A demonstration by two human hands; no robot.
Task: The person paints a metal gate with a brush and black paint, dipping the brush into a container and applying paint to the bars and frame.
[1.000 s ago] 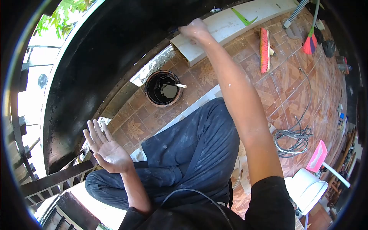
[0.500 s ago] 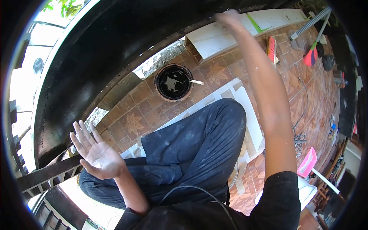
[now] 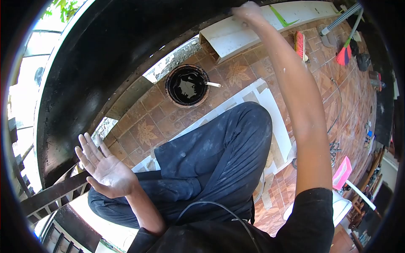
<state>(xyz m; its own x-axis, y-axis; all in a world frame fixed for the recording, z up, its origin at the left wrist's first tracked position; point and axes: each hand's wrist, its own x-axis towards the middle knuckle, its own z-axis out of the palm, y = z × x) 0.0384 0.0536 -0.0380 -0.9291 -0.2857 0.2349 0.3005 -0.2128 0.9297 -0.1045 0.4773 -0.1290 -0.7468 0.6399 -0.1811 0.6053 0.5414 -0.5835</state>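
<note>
My left hand (image 3: 107, 173) is raised palm up with its fingers spread, pale dust on the skin, and holds nothing. It is above my bent leg, near the black railing (image 3: 55, 196). My right arm reaches far forward. At its end my right hand (image 3: 249, 14) is blurred and looks curled, close to the lower edge of the large glossy black panel (image 3: 114, 50). Whatever is in its fingers I cannot make out. Between the panel and my knee stands a round tub (image 3: 187, 85) of black liquid, a white stick (image 3: 213, 84) resting over its rim.
A white board (image 3: 278, 122) lies under my leg on the brown tiles. Beyond the tub is a white box-like piece (image 3: 230, 40) with a green strip (image 3: 282, 17) on it. A red brush (image 3: 300, 44), a broom (image 3: 344, 55) and a pink dustpan (image 3: 341, 173) are at the right.
My right hand has shifted slightly up along the black panel's edge. The view has tilted a little, so the tub appears higher and further left. My left hand stays spread in place.
</note>
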